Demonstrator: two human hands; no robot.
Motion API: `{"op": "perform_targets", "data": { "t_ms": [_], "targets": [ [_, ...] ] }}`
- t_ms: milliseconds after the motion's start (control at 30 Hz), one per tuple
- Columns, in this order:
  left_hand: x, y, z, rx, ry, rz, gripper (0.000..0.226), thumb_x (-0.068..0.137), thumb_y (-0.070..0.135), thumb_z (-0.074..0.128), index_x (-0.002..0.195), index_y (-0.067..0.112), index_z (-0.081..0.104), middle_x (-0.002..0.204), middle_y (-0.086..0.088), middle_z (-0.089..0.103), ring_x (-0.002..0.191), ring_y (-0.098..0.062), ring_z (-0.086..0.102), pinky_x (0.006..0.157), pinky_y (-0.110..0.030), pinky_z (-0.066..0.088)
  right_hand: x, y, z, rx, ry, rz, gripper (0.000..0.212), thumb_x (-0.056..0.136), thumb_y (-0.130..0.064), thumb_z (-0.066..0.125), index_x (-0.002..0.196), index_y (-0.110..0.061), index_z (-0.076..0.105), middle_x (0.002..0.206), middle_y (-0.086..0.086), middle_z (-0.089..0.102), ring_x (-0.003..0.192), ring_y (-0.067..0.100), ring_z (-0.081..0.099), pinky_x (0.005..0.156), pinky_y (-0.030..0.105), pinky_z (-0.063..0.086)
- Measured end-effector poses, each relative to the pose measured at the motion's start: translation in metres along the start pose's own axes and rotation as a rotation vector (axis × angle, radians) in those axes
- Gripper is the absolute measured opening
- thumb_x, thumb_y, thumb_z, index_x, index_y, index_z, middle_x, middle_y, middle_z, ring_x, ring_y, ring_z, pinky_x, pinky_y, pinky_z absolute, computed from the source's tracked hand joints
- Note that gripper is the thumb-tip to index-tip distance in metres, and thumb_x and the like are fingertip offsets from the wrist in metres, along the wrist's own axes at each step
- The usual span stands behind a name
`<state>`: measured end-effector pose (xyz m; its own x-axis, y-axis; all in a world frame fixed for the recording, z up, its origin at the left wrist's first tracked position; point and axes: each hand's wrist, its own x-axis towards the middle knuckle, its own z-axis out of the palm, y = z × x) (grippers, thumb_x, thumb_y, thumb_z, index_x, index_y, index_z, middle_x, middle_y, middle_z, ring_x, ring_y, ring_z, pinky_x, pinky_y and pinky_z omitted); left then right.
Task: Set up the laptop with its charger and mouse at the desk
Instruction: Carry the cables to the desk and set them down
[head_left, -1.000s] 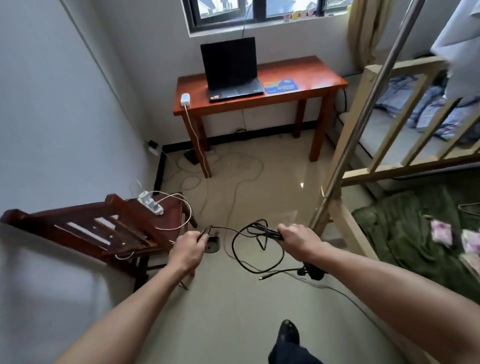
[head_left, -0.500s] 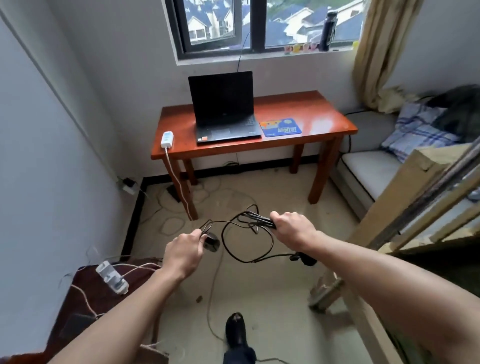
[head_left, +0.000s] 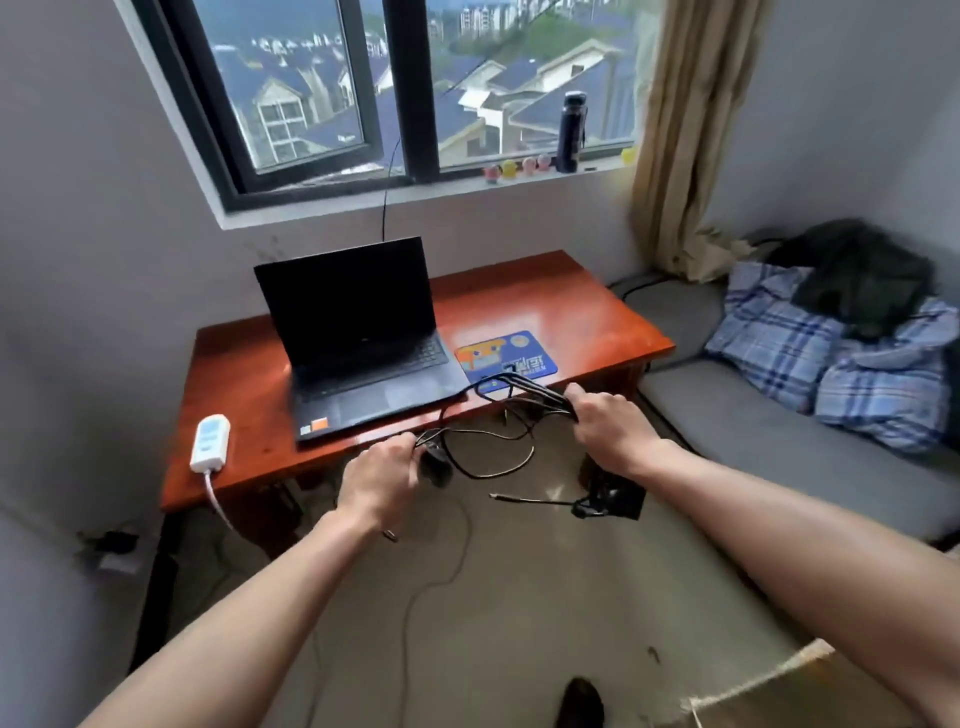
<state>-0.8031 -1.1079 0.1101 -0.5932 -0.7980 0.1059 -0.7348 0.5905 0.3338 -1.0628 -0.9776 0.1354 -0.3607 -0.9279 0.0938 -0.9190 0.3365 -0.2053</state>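
Both bare forearms reach forward from the bottom corners, hands level with each other just in front of the tabletop's (head_left: 519, 291) near edge.

Left hand (head_left: 376, 480): back of hand up, knuckles toward the laptop (head_left: 363, 338), fingers curled. Grip clenched on a thin black cable; a small dark rounded object, probably the mouse (head_left: 435, 465), hangs just right of the knuckles. Blurred, so not certain.

Right hand (head_left: 605, 428): back of hand up, wrist slightly raised, grip clenched around a bundle of several black cable loops (head_left: 524, 392) that fan out leftward over the tabletop's front edge. More loops sag between the two hands. Below the right wrist hangs a black rectangular charger brick (head_left: 615, 496), with a straight plug-ended lead sticking out to its left.

Laptop: matte black, lid open and upright, screen dark, sitting on the left-centre of the tabletop with a small orange sticker at its near left corner. Just right of the laptop lies a flat blue mouse pad (head_left: 506, 358) with an orange cartoon print. Left of the laptop, near the tabletop's front left edge, lies a white oblong power strip (head_left: 210, 441), its white cord dropping over the edge.

Tabletop: glossy reddish-brown wood, rectangular, reflecting window light. Behind the laptop, a dark-framed window (head_left: 405, 93). Floor is pale and shiny.
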Motion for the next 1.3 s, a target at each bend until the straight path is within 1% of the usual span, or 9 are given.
{"op": "perform_targets", "data": {
  "t_ms": [100,200,333,433,567,633,900,1067,1300],
  "targets": [
    [0.073,0.014,0.009,0.012,0.013,0.012,0.025,0.097,0.036,0.043,0.088,0.016,0.056,0.096,-0.013,0.069,0.093,-0.036,0.062,0.065,-0.035,0.034,0.068,0.034,-0.005,0.014,0.056,-0.008,0.025,0.092,-0.033,0.042,0.104,-0.013,0.049,0.095,0.023,0.068,0.087,0.044,0.064,0.064,0.039,0.035],
    [0.138,0.031,0.019,0.007,0.021,0.008,0.025,0.098,0.034,0.043,0.084,0.016,0.053,0.094,-0.015,0.068,0.093,-0.036,0.062,0.066,-0.037,0.036,0.133,0.066,-0.003,-0.001,0.09,-0.019,0.02,0.097,-0.031,0.046,0.106,-0.015,0.052,0.093,0.022,0.068,0.087,0.043,0.065,0.064,0.038,0.037],
    [0.231,0.055,0.028,-0.017,0.046,-0.008,0.026,0.098,0.035,0.044,0.075,0.022,0.041,0.088,-0.012,0.067,0.087,-0.037,0.062,0.062,-0.034,0.034,0.229,0.112,-0.015,-0.004,0.085,-0.024,0.031,0.099,-0.04,0.042,0.103,-0.011,0.053,0.093,0.022,0.067,0.086,0.04,0.064,0.062,0.035,0.033],
    [0.282,0.065,0.03,-0.029,0.073,-0.016,0.027,0.098,0.033,0.045,0.074,0.023,0.039,0.086,-0.011,0.067,0.083,-0.036,0.062,0.06,-0.032,0.034,0.29,0.135,-0.031,-0.014,0.092,-0.013,0.029,0.098,-0.037,0.045,0.101,-0.009,0.051,0.097,0.025,0.066,0.09,0.042,0.063,0.064,0.037,0.033],
    [0.342,0.07,0.037,-0.024,0.068,-0.038,0.026,0.097,0.036,0.044,0.083,0.016,0.052,0.086,-0.01,0.068,0.083,-0.036,0.064,0.061,-0.034,0.039,0.361,0.16,-0.046,-0.023,0.099,-0.006,0.026,0.096,-0.037,0.045,0.1,-0.011,0.049,0.098,0.024,0.066,0.092,0.044,0.063,0.067,0.04,0.04],
    [0.369,0.069,0.039,-0.035,0.077,-0.045,0.027,0.097,0.037,0.044,0.08,0.017,0.049,0.086,-0.011,0.068,0.083,-0.036,0.063,0.061,-0.033,0.038,0.386,0.168,-0.049,-0.016,0.125,-0.006,0.023,0.096,-0.032,0.046,0.1,-0.01,0.049,0.098,0.025,0.066,0.092,0.044,0.063,0.066,0.039,0.037],
    [0.517,0.053,0.081,-0.071,0.038,-0.061,0.028,0.097,0.037,0.043,0.074,0.021,0.039,0.085,-0.013,0.068,0.083,-0.039,0.063,0.06,-0.033,0.036,0.516,0.212,-0.017,0.012,0.108,0.043,0.034,0.095,-0.044,0.046,0.105,-0.012,0.052,0.098,0.023,0.067,0.093,0.042,0.063,0.066,0.038,0.035],
    [0.597,0.042,0.096,-0.107,-0.019,-0.087,0.03,0.098,0.039,0.041,0.073,0.021,0.039,0.087,-0.012,0.067,0.085,-0.04,0.06,0.063,-0.034,0.036,0.593,0.225,-0.001,-0.03,0.059,0.059,0.029,0.094,-0.043,0.05,0.097,-0.014,0.047,0.093,0.021,0.067,0.089,0.041,0.064,0.064,0.038,0.035],
    [0.66,0.025,0.131,-0.184,-0.088,-0.224,0.034,0.097,0.037,0.042,0.068,0.022,0.036,0.084,-0.012,0.066,0.085,-0.038,0.06,0.063,-0.033,0.038,0.665,0.249,0.032,-0.045,0.028,0.013,0.021,0.096,-0.031,0.049,0.1,-0.011,0.044,0.092,0.021,0.069,0.086,0.043,0.065,0.062,0.04,0.037]
  ]
}}
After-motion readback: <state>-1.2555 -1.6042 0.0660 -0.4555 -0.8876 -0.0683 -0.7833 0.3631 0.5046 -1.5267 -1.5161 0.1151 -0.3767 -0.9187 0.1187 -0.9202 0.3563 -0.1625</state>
